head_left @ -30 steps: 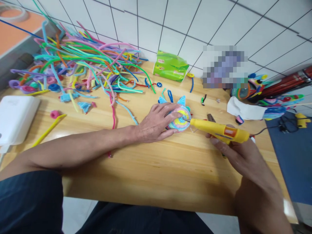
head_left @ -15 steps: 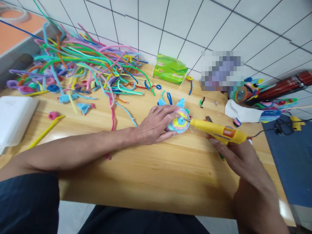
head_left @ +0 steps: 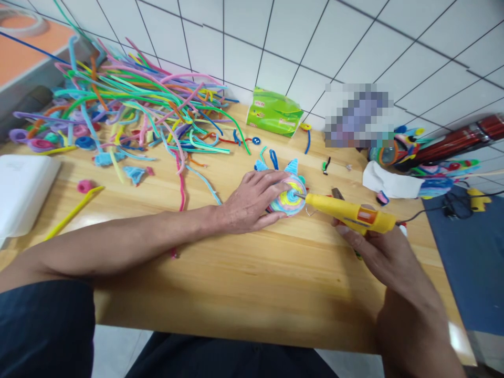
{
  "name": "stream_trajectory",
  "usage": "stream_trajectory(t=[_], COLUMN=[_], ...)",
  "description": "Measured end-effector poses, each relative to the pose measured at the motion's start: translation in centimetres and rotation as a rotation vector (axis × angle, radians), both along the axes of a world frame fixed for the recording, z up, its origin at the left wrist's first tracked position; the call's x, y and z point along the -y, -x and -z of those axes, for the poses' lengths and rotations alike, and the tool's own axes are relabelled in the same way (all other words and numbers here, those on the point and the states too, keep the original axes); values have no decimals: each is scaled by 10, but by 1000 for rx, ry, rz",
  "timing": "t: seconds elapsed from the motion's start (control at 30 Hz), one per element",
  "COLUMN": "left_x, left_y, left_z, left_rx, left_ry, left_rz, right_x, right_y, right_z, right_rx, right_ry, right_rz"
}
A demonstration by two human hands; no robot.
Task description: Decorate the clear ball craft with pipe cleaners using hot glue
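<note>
A round coil of pipe cleaners point(head_left: 296, 206), in light blue, yellow and pink rings with blue pointed pieces on its far edge, lies on the wooden table. My left hand point(head_left: 255, 202) curls around its left side, thumb near and fingers over the top, and grips it. In my right hand point(head_left: 380, 249) is a yellow hot glue gun point(head_left: 346, 210), its nozzle pointing left with the tip at the coil's light blue centre. Partly hidden beneath the glue gun lies a tool with dark jaws point(head_left: 337, 193), perhaps pliers.
A tangled heap of coloured pipe cleaners point(head_left: 149, 100) covers the back left. Behind the coil stands a green tissue pack point(head_left: 274, 113). A red thermos point(head_left: 460, 137) leans at the right, near white paper point(head_left: 389, 181). The glue gun's cord point(head_left: 417, 212) runs right. At left sits a white box point(head_left: 27, 194).
The glue gun has shifted very slightly left, its tip staying at the coil's centre. My left hand and the coil have not visibly moved.
</note>
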State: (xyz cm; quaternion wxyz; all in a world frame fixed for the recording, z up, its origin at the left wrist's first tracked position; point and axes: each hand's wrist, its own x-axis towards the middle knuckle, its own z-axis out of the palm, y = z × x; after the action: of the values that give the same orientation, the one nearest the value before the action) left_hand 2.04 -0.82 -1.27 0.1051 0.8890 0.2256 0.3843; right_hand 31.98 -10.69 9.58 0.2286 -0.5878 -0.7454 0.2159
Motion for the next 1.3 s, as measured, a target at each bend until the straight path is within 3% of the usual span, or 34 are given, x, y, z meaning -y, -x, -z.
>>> stream_trajectory(t=[0.7,1.1,1.3], left_x=[0,0,0], left_y=[0,1,2], left_z=[-1,0,-1], left_rx=[-2,-10,-13], left_ry=[2,-53,12], left_rz=[-2,-18,5], right_x=[-3,0,0], right_y=[-1,1,-3], right_z=[4,-1,3], right_rx=[-36,-60,-36], right_ry=[-69,2,-8], right_rz=[7,4,1])
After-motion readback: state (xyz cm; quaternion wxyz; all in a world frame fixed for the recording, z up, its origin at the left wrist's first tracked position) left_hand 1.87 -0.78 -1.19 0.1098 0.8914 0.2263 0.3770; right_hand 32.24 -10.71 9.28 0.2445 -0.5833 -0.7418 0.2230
